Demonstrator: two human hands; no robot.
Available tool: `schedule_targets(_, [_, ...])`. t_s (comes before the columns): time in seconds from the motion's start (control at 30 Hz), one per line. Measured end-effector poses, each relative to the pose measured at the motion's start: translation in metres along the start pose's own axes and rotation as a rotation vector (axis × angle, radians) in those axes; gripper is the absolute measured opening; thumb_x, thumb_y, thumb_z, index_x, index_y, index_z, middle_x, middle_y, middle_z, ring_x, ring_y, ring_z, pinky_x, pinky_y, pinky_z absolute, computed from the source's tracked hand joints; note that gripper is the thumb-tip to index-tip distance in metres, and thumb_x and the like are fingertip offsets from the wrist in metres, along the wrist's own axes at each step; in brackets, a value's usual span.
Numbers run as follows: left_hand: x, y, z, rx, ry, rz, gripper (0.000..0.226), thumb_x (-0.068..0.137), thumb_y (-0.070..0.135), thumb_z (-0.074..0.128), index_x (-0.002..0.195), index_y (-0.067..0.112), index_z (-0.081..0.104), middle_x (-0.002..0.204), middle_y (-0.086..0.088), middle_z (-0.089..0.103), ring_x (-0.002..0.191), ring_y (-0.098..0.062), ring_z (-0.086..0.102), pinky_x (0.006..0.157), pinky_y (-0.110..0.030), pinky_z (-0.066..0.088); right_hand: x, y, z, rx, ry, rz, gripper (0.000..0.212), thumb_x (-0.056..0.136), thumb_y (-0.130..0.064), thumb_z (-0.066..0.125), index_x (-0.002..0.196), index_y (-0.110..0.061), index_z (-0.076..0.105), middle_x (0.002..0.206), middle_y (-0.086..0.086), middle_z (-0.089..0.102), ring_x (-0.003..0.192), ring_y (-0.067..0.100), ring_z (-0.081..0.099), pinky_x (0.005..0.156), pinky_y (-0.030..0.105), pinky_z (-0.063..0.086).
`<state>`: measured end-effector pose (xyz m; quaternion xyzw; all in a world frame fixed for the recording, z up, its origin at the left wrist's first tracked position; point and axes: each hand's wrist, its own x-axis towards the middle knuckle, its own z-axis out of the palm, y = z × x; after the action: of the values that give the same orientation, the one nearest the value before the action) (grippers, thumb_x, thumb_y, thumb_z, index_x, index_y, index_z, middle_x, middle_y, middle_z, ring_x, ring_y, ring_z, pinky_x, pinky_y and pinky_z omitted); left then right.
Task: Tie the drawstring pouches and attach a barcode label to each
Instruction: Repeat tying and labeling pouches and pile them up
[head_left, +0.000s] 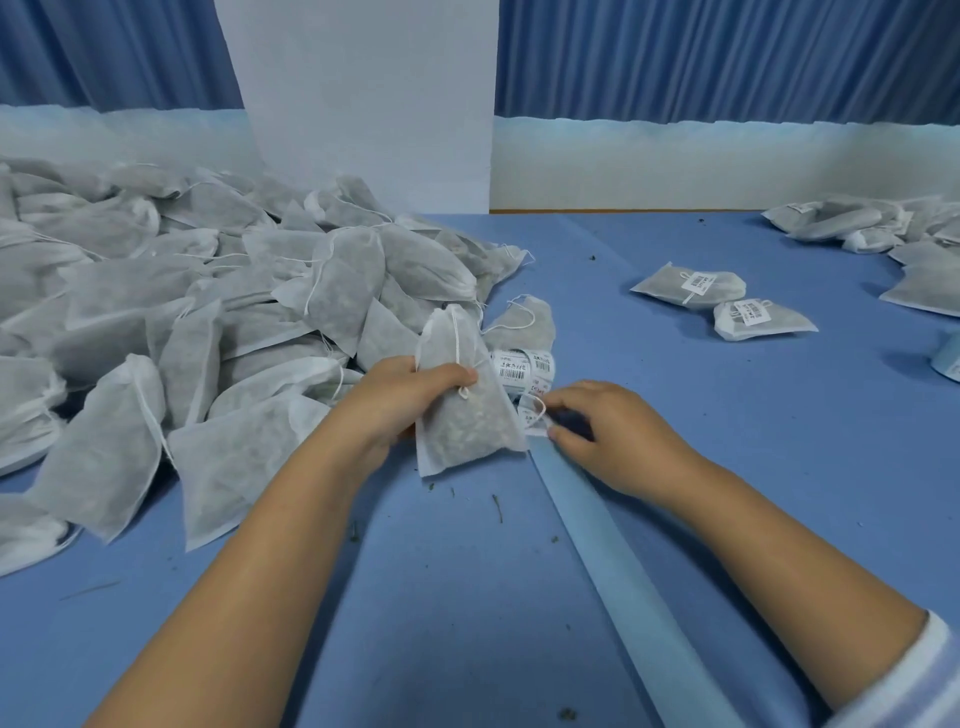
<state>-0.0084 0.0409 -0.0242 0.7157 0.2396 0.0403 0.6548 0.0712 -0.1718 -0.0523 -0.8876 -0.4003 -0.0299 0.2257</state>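
Head view: a person's left hand (410, 395) grips a white mesh pouch (467, 415) upright over the blue table (727, 441), fingers curled behind it and the thumb laid across its front, just above the knot in its drawstring (457, 343). The pouch is filled with dark, greenish dried matter and its neck is gathered closed. Just right of that hand, the right hand (608, 431) pinches a barcode label (535, 410) between thumb and forefinger at the end of a label roll (524, 371), which lies just beyond its fingertips and touches the held pouch. A pale blue backing strip (597, 545) runs from under the right hand back toward the person. Left of and beyond the left hand spreads a heap of pouches (182, 312) with the same dark filling and loose strings. Well beyond the right hand lie two labelled pouches (691, 286), filled and flat on the cloth.
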Motion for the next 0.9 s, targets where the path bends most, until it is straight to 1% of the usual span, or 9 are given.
schedule_targets(0.1, [-0.002, 0.000, -0.001, -0.044, -0.075, -0.063, 0.026, 0.084, 0.024, 0.074, 0.102, 0.006, 0.072, 0.100, -0.008, 0.077, 0.094, -0.022, 0.074, 0.085, -0.032, 0.058, 0.000, -0.002, -0.002, -0.114, -0.089, -0.031, 0.021, 0.094, -0.027, 0.055, 0.105, -0.013, 0.068, 0.107, 0.002, 0.064, 0.101, 0.023, 0.055, 0.093, 0.036, 0.041])
schedule_targets(0.2, [-0.003, 0.000, -0.001, -0.124, -0.125, -0.110, 0.033, 0.086, 0.022, 0.071, 0.113, 0.003, 0.070, 0.109, -0.011, 0.075, 0.104, -0.026, 0.071, 0.098, -0.040, 0.054, -0.003, -0.005, -0.005, -0.124, -0.100, -0.032, 0.026, 0.093, -0.035, 0.058, 0.112, -0.020, 0.069, 0.108, -0.004, 0.059, 0.101, 0.019, 0.048, 0.093, 0.034, 0.040])
schedule_targets(0.37, [-0.005, 0.000, -0.004, -0.323, -0.218, -0.140, 0.024, 0.087, 0.020, 0.062, 0.107, 0.010, 0.072, 0.109, -0.010, 0.073, 0.098, -0.024, 0.071, 0.093, -0.037, 0.054, -0.005, -0.008, -0.008, -0.091, -0.091, -0.056, 0.028, 0.085, -0.043, 0.069, 0.106, -0.025, 0.072, 0.097, -0.008, 0.054, 0.099, 0.016, 0.045, 0.091, 0.033, 0.042])
schedule_targets(0.5, [-0.003, -0.003, -0.007, -0.420, -0.285, -0.160, 0.067, 0.071, 0.021, 0.064, 0.133, -0.002, 0.058, 0.135, -0.023, 0.058, 0.129, -0.037, 0.053, 0.108, -0.045, 0.044, -0.006, -0.009, -0.009, -0.068, -0.058, -0.080, 0.023, 0.079, -0.047, 0.074, 0.086, -0.025, 0.070, 0.091, -0.008, 0.054, 0.093, 0.013, 0.045, 0.085, 0.031, 0.043])
schedule_targets(0.57, [-0.003, -0.005, -0.004, -0.394, -0.306, -0.179, 0.072, 0.068, 0.021, 0.064, 0.136, -0.002, 0.055, 0.138, -0.024, 0.055, 0.131, -0.039, 0.050, 0.112, -0.048, 0.040, -0.006, -0.010, -0.009, -0.057, -0.070, -0.103, 0.021, 0.081, -0.044, 0.074, 0.088, -0.025, 0.069, 0.092, -0.007, 0.055, 0.093, 0.014, 0.046, 0.086, 0.031, 0.042])
schedule_targets(0.63, [-0.002, -0.007, -0.001, -0.354, -0.293, -0.198, 0.058, 0.074, 0.017, 0.063, 0.129, -0.002, 0.061, 0.129, -0.022, 0.063, 0.123, -0.037, 0.059, 0.108, -0.046, 0.045, -0.006, -0.011, -0.010, -0.042, -0.107, -0.127, 0.019, 0.084, -0.039, 0.071, 0.099, -0.027, 0.070, 0.097, -0.007, 0.056, 0.095, 0.014, 0.046, 0.088, 0.028, 0.041])
schedule_targets(0.7, [-0.001, -0.007, -0.002, -0.309, -0.253, -0.200, 0.030, 0.084, 0.016, 0.060, 0.108, 0.004, 0.071, 0.103, -0.014, 0.074, 0.094, -0.027, 0.072, 0.088, -0.035, 0.058, -0.007, -0.011, -0.010, -0.041, -0.147, -0.133, 0.023, 0.089, -0.035, 0.067, 0.111, -0.030, 0.069, 0.100, -0.009, 0.056, 0.097, 0.011, 0.045, 0.088, 0.024, 0.039])
schedule_targets(0.77, [0.001, -0.007, -0.008, -0.288, -0.221, -0.201, 0.015, 0.087, 0.017, 0.060, 0.092, 0.010, 0.071, 0.086, -0.007, 0.074, 0.074, -0.020, 0.072, 0.072, -0.029, 0.059, -0.008, -0.010, -0.011, -0.019, -0.167, -0.111, 0.026, 0.092, -0.032, 0.063, 0.117, -0.031, 0.068, 0.102, -0.010, 0.054, 0.099, 0.008, 0.044, 0.088, 0.021, 0.038])
schedule_targets(0.9, [0.004, -0.004, -0.023, -0.246, -0.102, -0.177, 0.014, 0.087, 0.017, 0.061, 0.098, 0.011, 0.067, 0.086, -0.006, 0.069, 0.074, -0.020, 0.067, 0.074, -0.031, 0.055, -0.007, -0.008, -0.011, -0.002, -0.199, -0.061, 0.035, 0.094, -0.025, 0.056, 0.128, -0.029, 0.062, 0.108, -0.009, 0.052, 0.105, 0.008, 0.042, 0.091, 0.021, 0.037])
